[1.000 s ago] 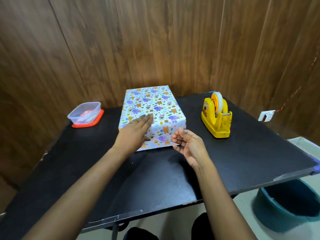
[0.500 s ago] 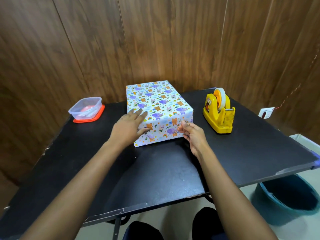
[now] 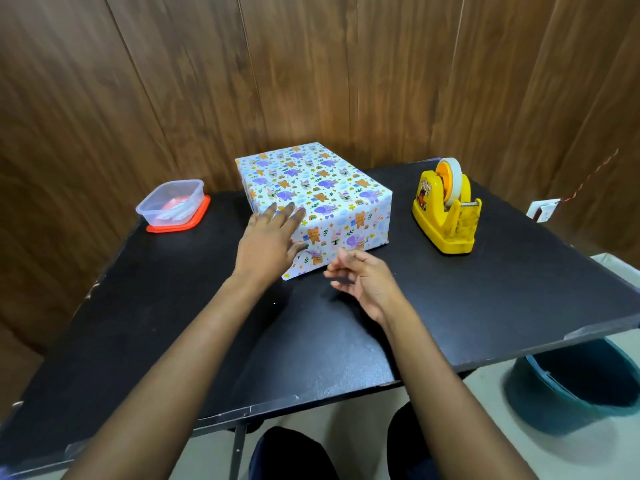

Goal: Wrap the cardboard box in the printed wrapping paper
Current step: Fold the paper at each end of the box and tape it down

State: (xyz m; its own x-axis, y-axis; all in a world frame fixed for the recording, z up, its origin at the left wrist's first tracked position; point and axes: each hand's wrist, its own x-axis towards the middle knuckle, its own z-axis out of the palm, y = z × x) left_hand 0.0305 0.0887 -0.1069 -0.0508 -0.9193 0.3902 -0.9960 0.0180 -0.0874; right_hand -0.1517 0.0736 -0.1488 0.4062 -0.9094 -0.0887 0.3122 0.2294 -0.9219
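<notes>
The box point(image 3: 322, 192) lies flat near the back of the black table point(image 3: 450, 306), covered in white wrapping paper printed with purple elephants and orange bears. My left hand point(image 3: 270, 244) rests flat on its near left corner, fingers spread over the top edge. My right hand point(image 3: 363, 278) hovers just in front of the box's near face, apart from it, fingers loosely curled and holding nothing.
A yellow tape dispenser point(image 3: 446, 209) stands right of the box. A clear plastic container on a red lid point(image 3: 173, 206) sits at the back left. A teal bin point(image 3: 575, 386) is on the floor at right. Wooden walls close the back.
My right hand has drawn back from the box's near face toward me. My left hand stays on the box's left corner. The box has turned slightly on the table.
</notes>
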